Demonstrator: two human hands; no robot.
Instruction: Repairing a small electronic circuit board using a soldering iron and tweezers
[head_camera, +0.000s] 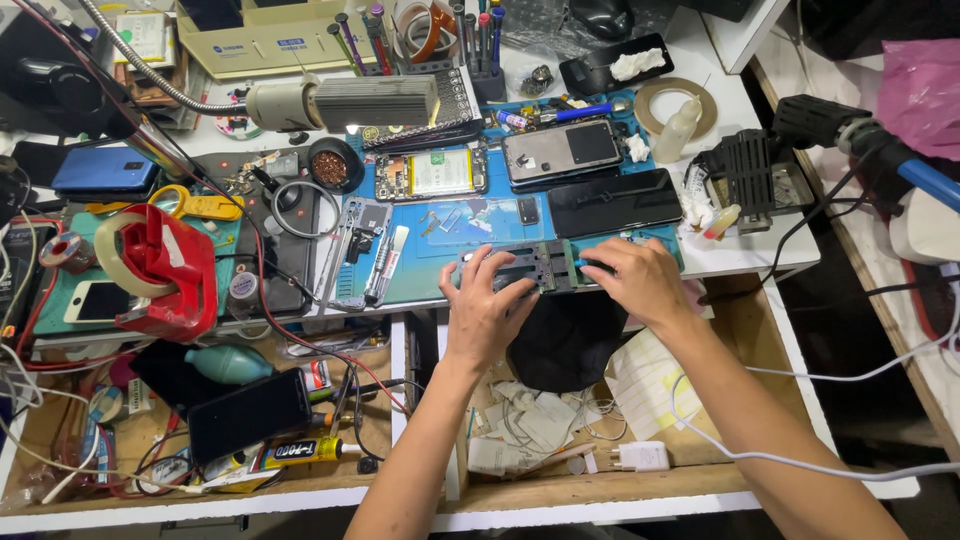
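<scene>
The left hand (487, 312) is pressing flat, fingers spread, steadying the dark clamp fixture (540, 266) at the bench (745, 255) edge, while the right hand (640, 280) is pinching its blue-tipped end in a closed grip.

Matt dark metal clamp frame (540, 268) lies on a smooth blue rubbery mat (470, 225) beside glossy black glass phone (614, 202).

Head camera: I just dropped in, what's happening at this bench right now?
A person works at a cluttered phone-repair bench. Both hands rest on a small dark clamp fixture at the front edge of the blue work mat: the left hand presses on its left end, and the right hand grips its right end. Opened phones lie further back on the mat, and a red tape dispenser sits to the left.
</scene>
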